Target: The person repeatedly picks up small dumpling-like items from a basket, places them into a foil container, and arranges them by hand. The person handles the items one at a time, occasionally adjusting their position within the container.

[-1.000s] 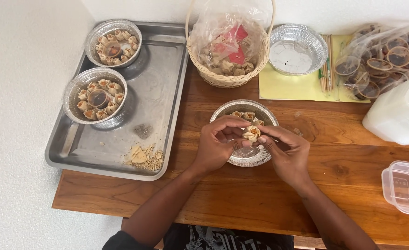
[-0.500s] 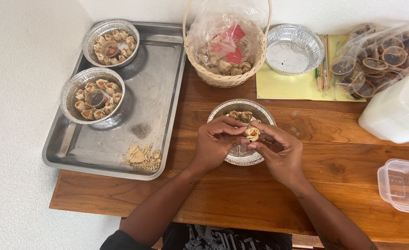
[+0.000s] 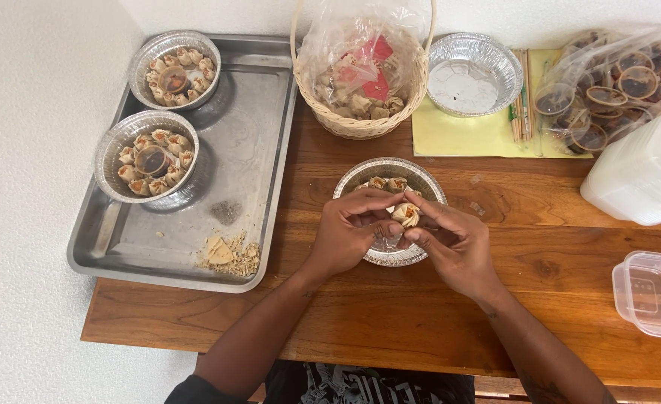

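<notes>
A small pale dumpling (image 3: 407, 215) is pinched between the fingertips of my left hand (image 3: 351, 232) and my right hand (image 3: 452, 241), just above a round foil pan (image 3: 425, 179) on the wooden table. A few more dumplings (image 3: 387, 182) line the far rim of that pan. My hands cover most of the pan's inside.
A steel tray (image 3: 256, 142) at left carries two filled foil pans (image 3: 151, 155) (image 3: 174, 69) and a pile of crumbs (image 3: 229, 253). A wicker basket (image 3: 360, 123) with bagged dumplings, an empty foil pan (image 3: 473, 72), bagged sauce cups (image 3: 607, 90) and plastic containers (image 3: 654, 293) stand behind and right.
Both hands stay over the foil pan with the dumpling between the fingertips; the fingers have shifted slightly around it.
</notes>
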